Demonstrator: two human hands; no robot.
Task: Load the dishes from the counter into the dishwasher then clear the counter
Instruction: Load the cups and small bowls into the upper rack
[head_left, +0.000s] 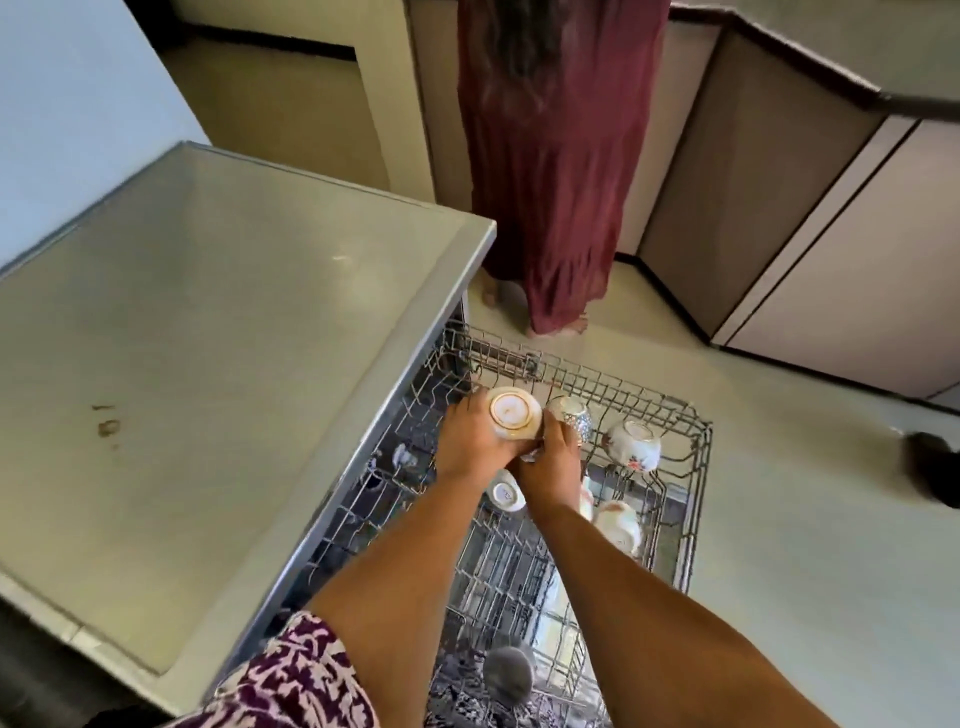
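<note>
Past our sleeve, our left hand grips an upturned cup above the rack; whether our right hand holds anything is unclear. We risk chipping it against the patterned cup.

Rack was grey coated metal wire, cup in the rack was glossy white glaze with gilt ring, surface left of the rack looked smooth, dull-sheened, brown-stained, floor right of the rack shone, skirt beyond the rack was thin pleated maroon cloth
</note>
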